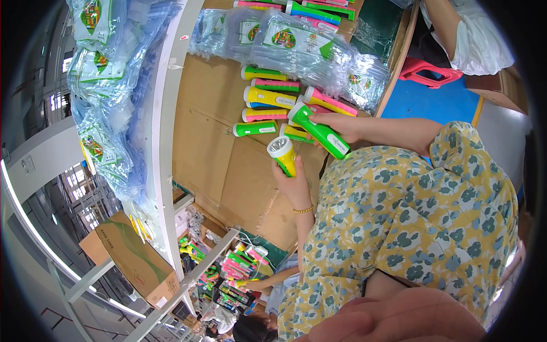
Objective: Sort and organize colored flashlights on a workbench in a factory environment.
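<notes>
My left hand point(292, 183), a beaded bracelet at its wrist, is wrapped round a yellow flashlight point(285, 161). Its white-rimmed lens faces up. A green flashlight point(325, 134) with a white head rim lies slanted in my right hand point(340, 126), which is closed round its middle. The two flashlights are close together but apart, above the cardboard-covered table point(228, 165). Just beyond them several green, yellow and pink flashlights lie side by side; the nearest is a green flashlight point(254, 128). Part of each hand's fingers is hidden behind its flashlight.
Stacks of clear printed plastic bags point(302, 43) lie past the flashlights. More bags point(102, 114) hang along a white frame point(163, 102). A cardboard box point(131, 259) stands on a ledge. A red stool point(428, 73) and another person's arm point(443, 23) are at the upper right.
</notes>
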`<state>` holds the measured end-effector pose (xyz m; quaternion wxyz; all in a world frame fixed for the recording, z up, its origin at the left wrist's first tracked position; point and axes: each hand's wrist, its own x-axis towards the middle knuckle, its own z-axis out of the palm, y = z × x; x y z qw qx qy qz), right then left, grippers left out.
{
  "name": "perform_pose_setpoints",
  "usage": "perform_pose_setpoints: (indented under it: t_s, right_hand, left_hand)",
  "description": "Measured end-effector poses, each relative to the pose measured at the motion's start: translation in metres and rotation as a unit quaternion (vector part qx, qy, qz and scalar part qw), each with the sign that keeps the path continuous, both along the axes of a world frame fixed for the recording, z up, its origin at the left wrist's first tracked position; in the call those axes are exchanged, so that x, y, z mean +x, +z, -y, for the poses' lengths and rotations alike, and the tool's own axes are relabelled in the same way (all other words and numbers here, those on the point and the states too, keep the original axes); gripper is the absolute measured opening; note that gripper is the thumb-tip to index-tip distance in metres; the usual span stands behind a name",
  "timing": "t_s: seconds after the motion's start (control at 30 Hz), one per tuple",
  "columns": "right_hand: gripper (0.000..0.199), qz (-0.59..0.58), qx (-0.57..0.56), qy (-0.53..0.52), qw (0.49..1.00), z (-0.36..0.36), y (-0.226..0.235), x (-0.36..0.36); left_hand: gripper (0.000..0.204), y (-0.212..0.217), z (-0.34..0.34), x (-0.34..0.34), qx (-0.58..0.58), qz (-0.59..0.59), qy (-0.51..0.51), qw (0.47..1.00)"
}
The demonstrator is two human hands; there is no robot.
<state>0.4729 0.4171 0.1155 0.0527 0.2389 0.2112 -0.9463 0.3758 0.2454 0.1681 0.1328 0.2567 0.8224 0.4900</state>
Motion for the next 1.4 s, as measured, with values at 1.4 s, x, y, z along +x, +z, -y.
perform_pose_setpoints:
  t_s: [1.4]
  right_hand:
    - [0.039,0.012,0.248,-0.023,0.968,0.089,0.111,-0.019]
  left_hand:
    - [0.051,-0.002,0.083,-0.045,0.460,0.682,-0.138,0.552]
